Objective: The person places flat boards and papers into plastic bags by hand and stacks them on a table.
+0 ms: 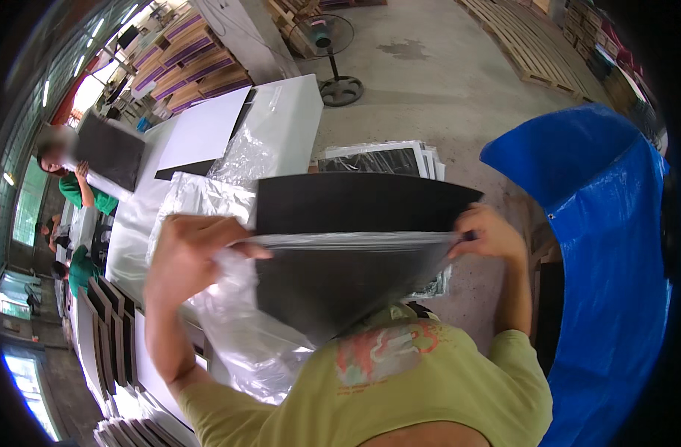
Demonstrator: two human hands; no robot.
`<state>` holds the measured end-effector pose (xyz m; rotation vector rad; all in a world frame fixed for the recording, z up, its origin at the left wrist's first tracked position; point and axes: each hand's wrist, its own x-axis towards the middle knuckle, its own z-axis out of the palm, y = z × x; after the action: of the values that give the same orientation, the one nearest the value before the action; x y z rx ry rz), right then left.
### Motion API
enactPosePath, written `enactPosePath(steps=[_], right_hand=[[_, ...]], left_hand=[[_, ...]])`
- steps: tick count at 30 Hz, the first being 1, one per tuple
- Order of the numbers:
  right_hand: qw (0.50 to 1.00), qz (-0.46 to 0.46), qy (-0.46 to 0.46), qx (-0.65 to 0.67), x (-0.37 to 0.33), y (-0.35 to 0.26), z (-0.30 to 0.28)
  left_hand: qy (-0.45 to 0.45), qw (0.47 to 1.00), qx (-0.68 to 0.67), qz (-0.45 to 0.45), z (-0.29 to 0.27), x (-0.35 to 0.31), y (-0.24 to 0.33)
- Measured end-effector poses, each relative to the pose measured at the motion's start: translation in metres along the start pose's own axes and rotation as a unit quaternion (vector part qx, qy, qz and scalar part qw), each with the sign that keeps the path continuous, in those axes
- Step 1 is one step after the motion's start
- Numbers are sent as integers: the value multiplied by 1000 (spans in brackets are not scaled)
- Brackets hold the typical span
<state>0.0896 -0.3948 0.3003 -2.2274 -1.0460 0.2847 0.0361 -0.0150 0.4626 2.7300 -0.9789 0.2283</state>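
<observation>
A flat black board stands in front of my chest, its lower part inside a clear plastic bag and its upper part out of the bag's mouth. My left hand is closed at the left end of that mouth, with bunched clear film below the fingers. At the right end, my right hand pinches the bag's edge beside the board's right corner. More loose clear plastic hangs beneath my left hand, over the table's side.
On a long table at the left lie a white board and clear film. Wrapped black boards are stacked ahead. A blue tarp covers something at the right. A co-worker holds a dark board; a fan stands beyond.
</observation>
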Motion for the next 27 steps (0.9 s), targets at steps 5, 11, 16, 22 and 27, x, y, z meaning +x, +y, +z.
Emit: enactPosePath(steps=[5,11,16,22,27], right_hand=[[996,31,78,28,-37,41,5],[970,0,241,-27,-33,11,-41],[964,45,188,-183,-20,-13,-82],[903,79,228,-356,45,42,-128],[818,46,390,-420,65,54,-172]], left_hand=[[11,996,5,-87,-6,-30,-16],[-68,990,31,-118,-7,-42,-31],[-42,985,137,-94,-4,-24,-55],[21,979,185,-83,14,48,-130],[223,966,129,14,9,98,-166]])
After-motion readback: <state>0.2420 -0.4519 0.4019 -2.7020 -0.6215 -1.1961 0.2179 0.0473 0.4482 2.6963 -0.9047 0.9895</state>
